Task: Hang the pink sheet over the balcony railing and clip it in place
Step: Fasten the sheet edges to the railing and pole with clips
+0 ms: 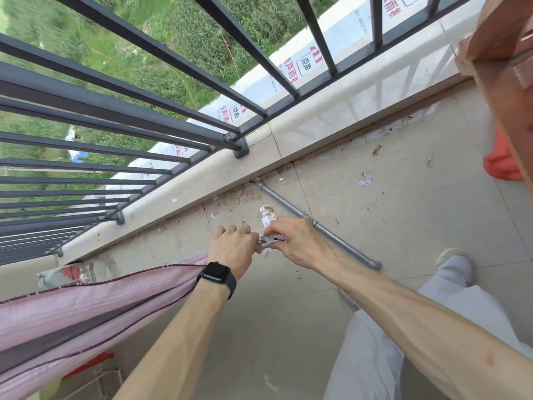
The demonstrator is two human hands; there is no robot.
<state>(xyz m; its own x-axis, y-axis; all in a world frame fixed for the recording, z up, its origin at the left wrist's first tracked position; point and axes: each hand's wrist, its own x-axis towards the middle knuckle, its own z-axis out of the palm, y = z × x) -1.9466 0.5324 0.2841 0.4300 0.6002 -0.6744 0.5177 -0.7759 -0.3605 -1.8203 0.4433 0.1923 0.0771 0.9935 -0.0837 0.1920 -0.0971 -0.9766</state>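
Note:
The pink sheet stretches from the lower left up to my left hand, which grips its bunched end. My right hand meets the left one and pinches a small metal clip at the sheet's end. The dark balcony railing runs across the upper left, above and beyond both hands. The sheet hangs in the air inside the balcony, apart from the railing. I wear a black watch on the left wrist and a ring on that hand.
A pale stone ledge carries the railing. A grey metal pipe lies on the dirty tiled floor just past my hands. A wooden structure and an orange object stand at right. My leg and shoe are at lower right.

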